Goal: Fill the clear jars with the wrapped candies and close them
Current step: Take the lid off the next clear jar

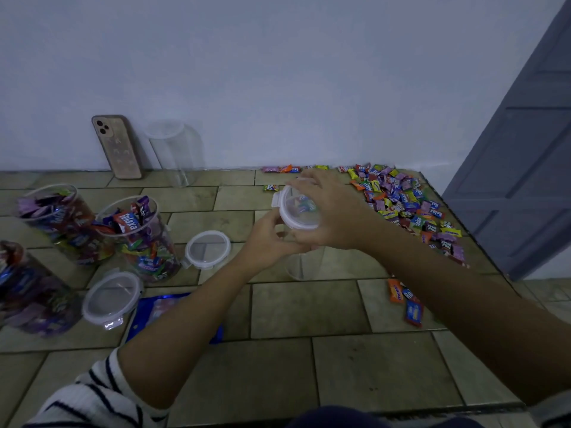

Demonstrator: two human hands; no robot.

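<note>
A clear jar (pixel 304 264) stands at the middle of the tiled table, with a clear lid (pixel 296 208) tilted at its mouth. My left hand (pixel 268 239) grips the jar near its top. My right hand (pixel 324 208) holds the lid from the right, fingers curled over its rim. A heap of wrapped candies (pixel 408 202) covers the table's right side. Three jars packed with candies (pixel 142 239) (pixel 58 220) (pixel 27 288) stand open at the left. Two loose lids (pixel 207 249) (pixel 111 298) lie beside them.
An empty clear jar (pixel 176 152) and a phone (pixel 117 146) lean or stand against the back wall. A blue candy bag (pixel 154 310) lies under my left forearm. Three candies (pixel 404 301) lie under my right arm. A grey door (pixel 525 168) is at the right.
</note>
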